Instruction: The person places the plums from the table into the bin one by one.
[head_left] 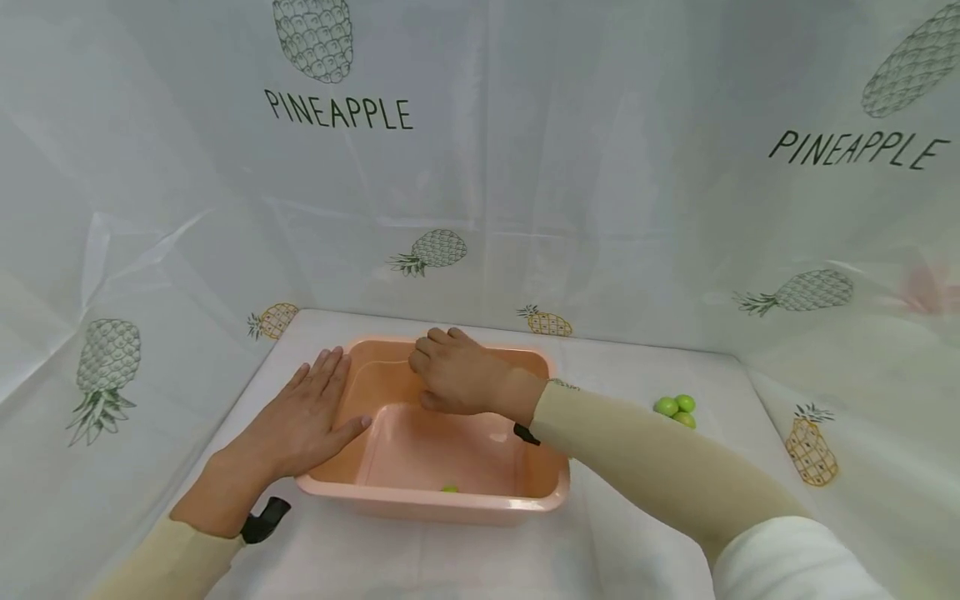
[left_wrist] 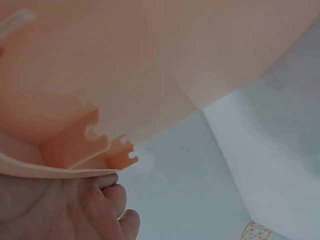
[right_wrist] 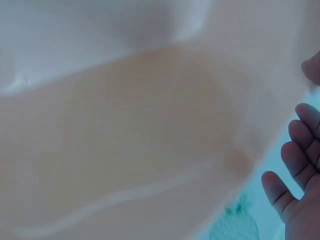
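A peach-coloured plastic basin [head_left: 450, 450] stands on the white-covered table. My left hand [head_left: 303, 417] lies on its left rim with straight fingers, the thumb reaching over the inside. In the left wrist view the palm rests against the rim's underside [left_wrist: 65, 172]. Above the far part of the basin is my right hand [head_left: 459, 371], its fingers bent. The right wrist view shows those fingers [right_wrist: 295, 160] loosely bent with nothing between them. A small green round fruit [head_left: 449, 489] peeks out inside the basin, mostly hidden by the near wall.
Several small green fruits like limes [head_left: 677, 408] sit in a cluster on the table, right of the basin. White plastic sheeting [head_left: 600, 208] printed with pineapples surrounds the table at the back and both sides.
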